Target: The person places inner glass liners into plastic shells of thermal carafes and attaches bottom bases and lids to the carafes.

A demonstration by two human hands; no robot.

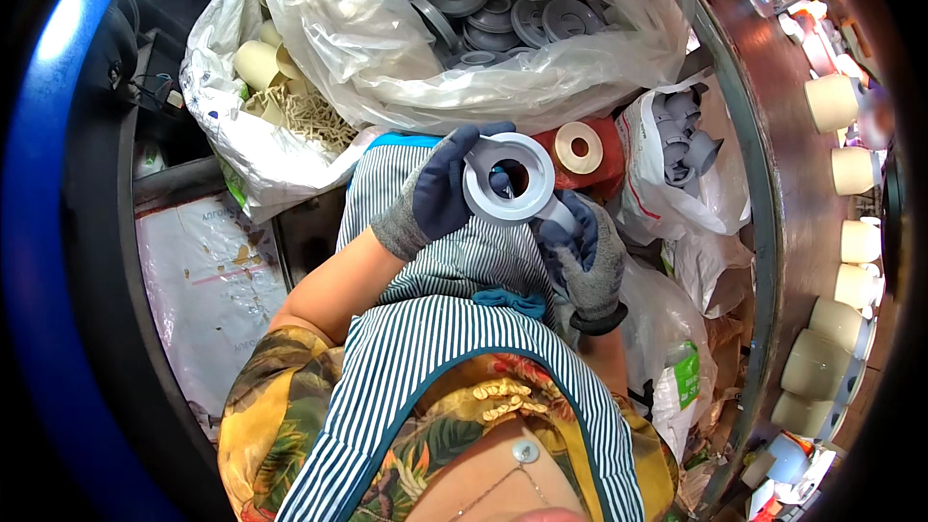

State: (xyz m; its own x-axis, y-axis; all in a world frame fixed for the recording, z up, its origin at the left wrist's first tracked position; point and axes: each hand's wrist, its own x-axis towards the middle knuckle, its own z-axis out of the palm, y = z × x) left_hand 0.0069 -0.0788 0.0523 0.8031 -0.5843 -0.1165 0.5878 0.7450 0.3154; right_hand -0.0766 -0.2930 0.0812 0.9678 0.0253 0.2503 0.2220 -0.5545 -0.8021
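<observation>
Both hands on the one piece here: my left hand point(440, 184), in a navy and grey glove, is clamped on the upper-left side of a grey ring point(541, 179), while my right hand point(585, 256), gloved the same way, grips the arm-like part at its lower right. I've got the ring held up over the lap of a striped apron point(416, 256), wide opening facing me, something dark blue showing through the hole, too small for me to make out. Just past the ring, a cream ring point(580, 166) sits on a red object point(609, 162). Beyond both hands, a big clear plastic bag point(377, 63) gapes open, grey round lids point(570, 19) heaped inside; left of it, a white sack point(213, 97) carries cream pieces and stringy scraps point(314, 116). Over on my right, a white bag point(643, 169) holds curved grey pieces point(681, 135), close by the near edge of the brown desk point(797, 232). And along that desk's far edge, I see cream cups point(851, 172) standing in a row, well apart from my hands.
</observation>
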